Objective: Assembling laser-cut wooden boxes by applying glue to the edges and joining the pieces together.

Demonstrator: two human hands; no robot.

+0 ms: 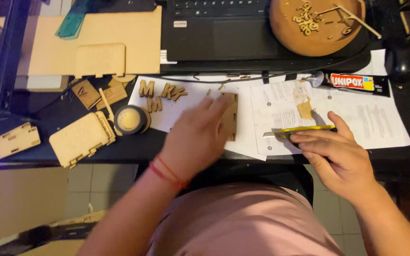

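Left hand [200,137], blurred, seemingly flat on wooden panel [230,115]; right hand [340,156] grips yellow knife [300,131]; bowl [285,33] holds wooden bits [307,21].

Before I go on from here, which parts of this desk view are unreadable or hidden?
Head view only:
- Left hand: motion-blurred; its grip on the notched rectangular wooden panel is unclear.
- That panel: its left part is hidden under the fingers.
- Yellow utility knife: rear hidden by the right hand.
- Round wooden bowl: cut off by the top edge; the pieces inside are too small to read.

Single head-worn view, steeply downward, close over the desk [119,149] edge and lap.
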